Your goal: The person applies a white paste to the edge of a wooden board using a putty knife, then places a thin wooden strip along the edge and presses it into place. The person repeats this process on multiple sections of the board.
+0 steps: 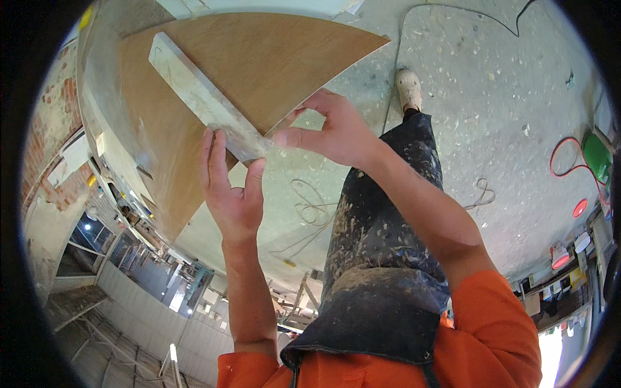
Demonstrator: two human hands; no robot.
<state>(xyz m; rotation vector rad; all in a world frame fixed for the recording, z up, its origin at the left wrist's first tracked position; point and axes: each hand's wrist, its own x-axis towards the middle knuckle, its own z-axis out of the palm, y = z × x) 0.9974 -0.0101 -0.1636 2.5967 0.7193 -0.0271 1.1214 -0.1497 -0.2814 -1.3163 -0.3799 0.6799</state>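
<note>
A large brown sheet of thin board (284, 58) with a curved far edge fills the upper left. Across it lies a long whitish, worn bar (200, 90), its near end at the board's notch. Around that near end my left hand (233, 194) is closed, fingers along the left side and thumb on the right. My right hand (339, 132) reaches the board's right edge beside the bar's end, its fingers curled at the edge. Its thumb tip, slightly blurred, is next to the bar's corner. Part of its fingertips is hidden by the board.
Below is a paint-spattered floor (504, 84) with thin loose cords (314, 207) on it. My shoe (409, 89) stands to the right of the board. Further right are a red hose (555, 155) and a green container (595, 155). A brick wall (58, 123) rises at left.
</note>
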